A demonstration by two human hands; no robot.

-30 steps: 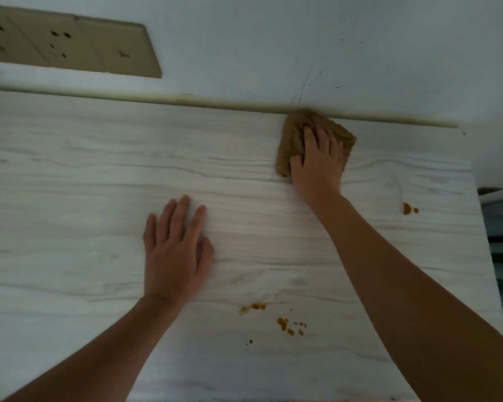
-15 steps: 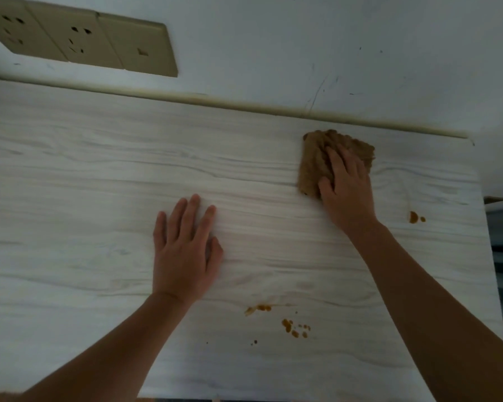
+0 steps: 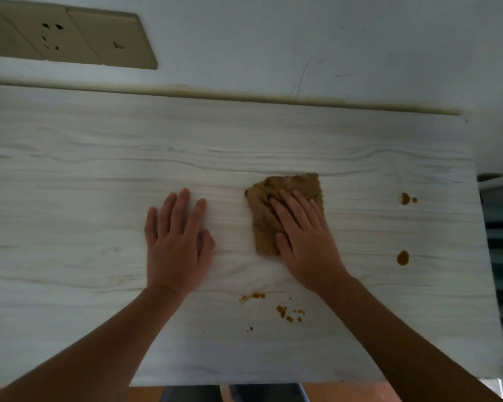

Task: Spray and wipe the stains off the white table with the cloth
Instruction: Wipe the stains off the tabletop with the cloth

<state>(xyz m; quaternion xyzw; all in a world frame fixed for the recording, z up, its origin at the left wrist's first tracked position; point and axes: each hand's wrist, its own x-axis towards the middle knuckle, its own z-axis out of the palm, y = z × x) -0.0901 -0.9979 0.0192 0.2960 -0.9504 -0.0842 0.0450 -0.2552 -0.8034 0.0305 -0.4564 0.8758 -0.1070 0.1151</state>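
"White wood-grain surface [image 3: 70, 198] – what's on it?"
"Left hand [image 3: 176, 245] lies flat, just left of the cloth [image 3: 276, 192], grip slack, fingers straight. Right hand [image 3: 305, 242] presses on that brown cloth – fingers straight, clamped on nothing."
"Stains?"
"Brown spots [image 3: 285, 311] nearer than the cloth; more patches [image 3: 402, 258] well right of it."

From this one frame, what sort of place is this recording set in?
Probably a home or office room: a white wood-grain table stands against a scuffed wall with a row of sockets just above it.
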